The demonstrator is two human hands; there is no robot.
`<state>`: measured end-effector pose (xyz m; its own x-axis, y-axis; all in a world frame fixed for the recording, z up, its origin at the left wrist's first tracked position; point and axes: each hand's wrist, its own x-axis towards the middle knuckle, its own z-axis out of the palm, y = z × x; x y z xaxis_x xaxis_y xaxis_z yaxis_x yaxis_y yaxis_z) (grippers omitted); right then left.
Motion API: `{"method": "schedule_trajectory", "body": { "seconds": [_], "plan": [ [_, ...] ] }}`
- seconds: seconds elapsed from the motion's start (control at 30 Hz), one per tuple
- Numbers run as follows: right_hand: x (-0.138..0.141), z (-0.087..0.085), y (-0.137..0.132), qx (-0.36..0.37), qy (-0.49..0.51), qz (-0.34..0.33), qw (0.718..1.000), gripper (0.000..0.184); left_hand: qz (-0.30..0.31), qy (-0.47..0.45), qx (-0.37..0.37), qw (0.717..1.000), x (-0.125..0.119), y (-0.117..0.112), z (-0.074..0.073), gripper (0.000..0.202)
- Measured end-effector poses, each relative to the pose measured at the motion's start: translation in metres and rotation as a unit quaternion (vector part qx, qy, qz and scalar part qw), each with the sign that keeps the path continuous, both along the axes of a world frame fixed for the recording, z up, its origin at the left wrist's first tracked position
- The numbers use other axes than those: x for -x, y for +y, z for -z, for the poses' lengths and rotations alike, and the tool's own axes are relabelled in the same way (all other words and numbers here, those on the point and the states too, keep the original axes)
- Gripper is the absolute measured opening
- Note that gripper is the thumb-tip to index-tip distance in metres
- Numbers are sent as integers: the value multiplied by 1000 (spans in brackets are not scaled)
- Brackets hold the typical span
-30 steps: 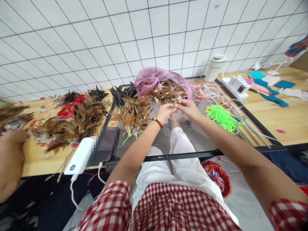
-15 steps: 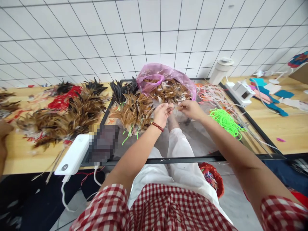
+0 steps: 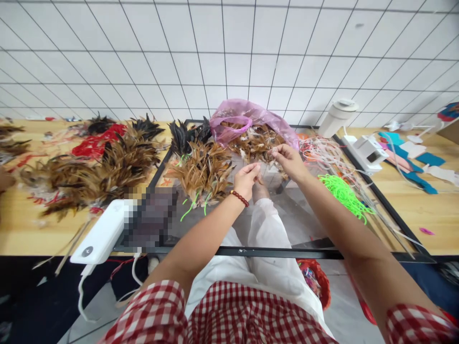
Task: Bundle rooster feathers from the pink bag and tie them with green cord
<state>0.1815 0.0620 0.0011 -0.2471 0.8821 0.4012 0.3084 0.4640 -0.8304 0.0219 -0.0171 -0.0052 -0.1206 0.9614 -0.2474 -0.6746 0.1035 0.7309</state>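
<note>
My left hand (image 3: 247, 180), with a dark red bead bracelet (image 3: 239, 197) at the wrist, hovers over the glass tabletop (image 3: 287, 210). Its thumb and fingertips are pinched together; what they hold is too small to make out. Farther up and to the right, my right hand (image 3: 291, 161) has its fingertips drawn together at the near edge of the loose brown feathers (image 3: 256, 143). Anything in that pinch is unclear. Those feathers spill from a pink plastic bag (image 3: 276, 123). Left of my hands lie bunched brown feathers (image 3: 204, 169) with green cord ends.
Bright green cord (image 3: 342, 193) and pale tangled strings (image 3: 319, 153) lie to the right, before a white cup (image 3: 337, 118). On the left are a white power bank (image 3: 103, 231), a blurred-out dark device (image 3: 150, 217), more feather bunches (image 3: 125, 167) and part of another person's hand (image 3: 5, 180).
My hands have moved apart: the right one went up toward the loose feathers by the bag, while the left stays low over the glass. The view has shifted slightly.
</note>
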Motion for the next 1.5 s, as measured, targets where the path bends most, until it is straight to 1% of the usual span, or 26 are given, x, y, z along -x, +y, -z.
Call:
{"method": "schedule_trajectory", "body": {
  "seconds": [0.03, 0.1, 0.17, 0.23, 0.3, 0.37, 0.53, 0.6, 0.73, 0.8, 0.9, 0.93, 1.0, 1.1, 1.27, 1.33, 1.4, 1.43, 1.47, 1.5],
  "plan": [
    [4, 2, -9, 41, 61, -26, 997, 26, -10, -5, -2, 1000, 0, 0, 0, 17],
    [13, 7, -27, 99, 121, -57, 986, 37, -19, -16, -2, 1000, 0, 0, 0, 16],
    [22, 13, -40, 131, 149, -61, 978, 42, -14, -26, 0, 1000, 0, 0, 0, 14],
    [27, 18, -48, 151, 183, -56, 970, 46, -10, -35, 7, 999, -1, 0, -1, 11],
    [30, 22, -50, 164, 215, -49, 962, 50, -8, -41, 17, 999, -1, 0, -1, 9],
    [30, 23, -50, 170, 225, -46, 958, 52, -2, -46, 21, 999, 0, 0, -2, 9],
    [34, 21, -55, 184, 233, -65, 953, 54, 22, -35, 0, 999, 2, 0, 0, 5],
    [36, 20, -57, 185, 243, -66, 950, 55, 38, -24, -7, 999, 2, -1, 1, 8],
    [33, 17, -57, 183, 221, -48, 957, 56, 60, -16, -9, 998, 1, -2, -1, 12],
    [27, 14, -53, 156, 189, -39, 969, 52, 59, -6, -9, 998, 1, -3, -3, 16],
    [16, 8, -46, 60, 139, -27, 988, 48, 74, 38, -2, 997, 0, -4, -4, 22],
    [13, 7, -45, 34, 122, -30, 991, 47, 82, 54, 0, 995, 0, -5, -4, 24],
    [9, 5, -43, 5, 91, -50, 995, 45, 97, 76, 1, 992, 0, -6, -4, 25],
    [9, 5, -44, -7, 71, -79, 994, 41, 119, 86, -7, 989, 0, -7, -3, 26],
    [8, 10, -44, 23, 55, -80, 995, 36, 189, 100, -16, 977, 1, -9, -4, 23],
    [1, 9, -36, 4, 32, -54, 998, 30, 180, 102, -10, 978, 0, -10, -3, 20],
    [-9, 5, -23, -36, -3, 17, 999, 21, 149, 90, -4, 985, -2, -9, -2, 18],
    [-14, 2, -16, -58, -35, 59, 996, 16, 135, 84, -1, 987, -3, -9, -1, 17],
    [-20, -1, -9, -78, -86, 89, 989, 13, 123, 80, 1, 989, -4, -9, -1, 17],
    [-24, -4, -2, -92, -146, 100, 980, 14, 115, 77, 3, 990, -5, -9, 0, 17]
  ]
}}
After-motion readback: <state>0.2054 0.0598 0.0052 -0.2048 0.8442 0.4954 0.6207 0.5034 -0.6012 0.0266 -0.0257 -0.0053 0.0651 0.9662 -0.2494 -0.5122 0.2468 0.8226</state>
